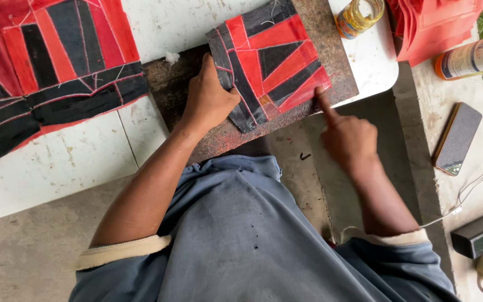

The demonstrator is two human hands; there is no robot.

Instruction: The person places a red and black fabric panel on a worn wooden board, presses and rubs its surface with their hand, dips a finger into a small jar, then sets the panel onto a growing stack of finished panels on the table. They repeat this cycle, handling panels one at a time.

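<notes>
A red and black patchwork piece lies on a dark brown board that rests on a white table. My left hand grips the piece's folded left edge, thumb on top. My right hand has its index finger stretched out, pressing the piece's lower right corner; the other fingers are curled in.
A larger red and black patchwork sheet covers the table's left part. At the right are a yellow tape roll, stacked red sheets, a bottle, a phone on the concrete floor, a cable and a small dark box.
</notes>
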